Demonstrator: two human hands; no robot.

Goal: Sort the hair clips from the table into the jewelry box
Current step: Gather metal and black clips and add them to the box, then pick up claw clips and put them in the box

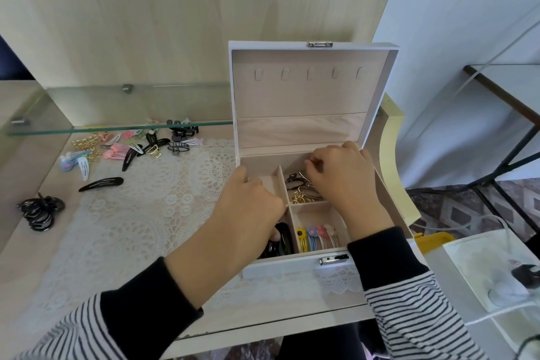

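The white jewelry box (292, 267) stands open on the table, its lid upright. My left hand (248, 213) reaches into the front left compartment, where black clips (282, 238) lie; its fingers are hidden. My right hand (342, 175) hovers over the back right compartment, fingers curled at gold and dark claw clips (301, 188). Whether it grips one is unclear. Colourful snap clips (317, 238) lie side by side in the front right compartment. A pile of mixed hair clips (128, 146) sits at the table's back left.
A single black snap clip (100, 184) and a bunch of black clips (39, 212) lie at the left on the lace mat (152, 202). A glass shelf (117, 109) overhangs the back. A power strip (502, 275) lies at the right.
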